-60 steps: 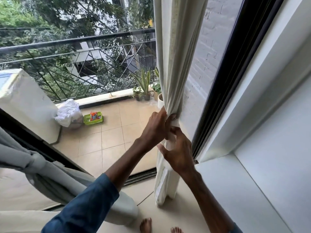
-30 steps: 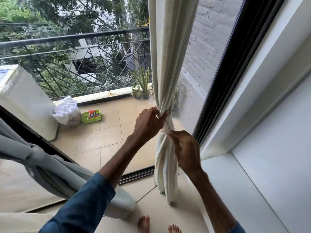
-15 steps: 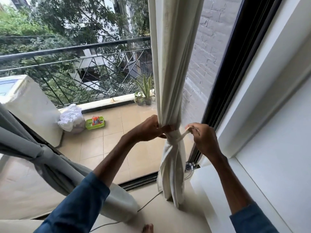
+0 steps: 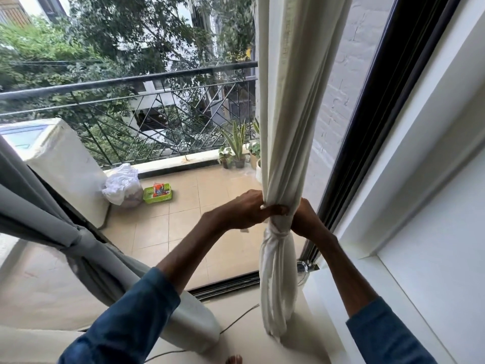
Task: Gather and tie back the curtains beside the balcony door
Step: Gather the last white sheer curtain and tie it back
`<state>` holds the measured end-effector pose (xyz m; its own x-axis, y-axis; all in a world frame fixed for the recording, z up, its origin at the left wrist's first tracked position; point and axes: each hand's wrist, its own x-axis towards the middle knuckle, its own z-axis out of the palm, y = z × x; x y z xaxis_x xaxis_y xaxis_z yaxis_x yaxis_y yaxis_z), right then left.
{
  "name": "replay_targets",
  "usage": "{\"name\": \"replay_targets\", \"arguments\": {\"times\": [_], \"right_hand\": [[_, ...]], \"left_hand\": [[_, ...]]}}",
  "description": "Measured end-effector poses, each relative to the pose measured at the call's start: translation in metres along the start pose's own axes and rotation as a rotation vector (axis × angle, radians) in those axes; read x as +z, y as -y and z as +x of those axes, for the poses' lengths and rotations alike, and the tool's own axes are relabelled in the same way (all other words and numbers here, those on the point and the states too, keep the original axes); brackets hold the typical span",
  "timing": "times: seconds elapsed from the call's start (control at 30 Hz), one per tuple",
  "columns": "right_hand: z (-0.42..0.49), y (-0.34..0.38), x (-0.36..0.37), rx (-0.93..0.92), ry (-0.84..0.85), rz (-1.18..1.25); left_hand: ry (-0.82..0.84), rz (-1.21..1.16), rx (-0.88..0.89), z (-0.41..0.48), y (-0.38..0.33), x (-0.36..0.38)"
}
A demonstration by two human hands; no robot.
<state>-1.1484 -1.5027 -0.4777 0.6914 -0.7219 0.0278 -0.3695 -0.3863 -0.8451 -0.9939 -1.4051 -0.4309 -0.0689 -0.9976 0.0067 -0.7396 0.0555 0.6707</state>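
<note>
1. Since half a second ago, when the right hand (image 4: 305, 219) drew the end of the tie (image 4: 278, 230) out sideways, the cream curtain (image 4: 286, 122) beside the balcony door frame (image 4: 372, 127) has been cinched into one tight bundle at mid-height.
2. We see the left hand (image 4: 245, 210) and right hand both closed in on that cinch, each grip clasping the bundle; the right fingertips are hidden behind it.
3. We judge the tie, wrapped just below the hands, nearly fastened.
4. Around us: the pale floor (image 4: 252, 337), the grey curtain (image 4: 39, 200) already tied at left, then the balcony's railing (image 4: 131, 80), potted plants (image 4: 236, 148) and green basket (image 4: 157, 197).
</note>
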Motion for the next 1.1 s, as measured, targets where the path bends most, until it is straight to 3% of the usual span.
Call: {"name": "replay_targets", "arguments": {"times": [0.1, 0.33, 0.43, 0.57, 0.77, 0.93, 1.1], "right_hand": [[0.003, 0.002, 0.003, 0.125, 0.141, 0.317], [0.002, -0.01, -0.011, 0.266, 0.319, 0.436], [-0.005, -0.02, -0.025, 0.289, 0.388, 0.561], [-0.013, -0.035, -0.035, 0.254, 0.279, 0.758], [-0.032, -0.023, 0.0, 0.114, -0.219, 0.54], [-0.048, -0.024, 0.03, 0.046, -0.205, 0.17], [-0.05, -0.031, 0.042, 0.024, -0.326, -0.032]], "left_hand": [[-0.03, 0.037, -0.043, 0.001, 0.002, 0.003], [-0.06, -0.089, -0.084, 0.002, -0.008, 0.014], [-0.081, -0.249, -0.157, 0.004, -0.008, 0.018], [-0.174, -0.329, -0.241, 0.003, -0.008, 0.016], [-0.356, -0.219, -0.279, 0.01, -0.006, 0.015], [-0.509, -0.007, -0.247, 0.016, -0.005, 0.026], [-0.566, 0.031, -0.233, 0.022, -0.006, 0.029]]}}
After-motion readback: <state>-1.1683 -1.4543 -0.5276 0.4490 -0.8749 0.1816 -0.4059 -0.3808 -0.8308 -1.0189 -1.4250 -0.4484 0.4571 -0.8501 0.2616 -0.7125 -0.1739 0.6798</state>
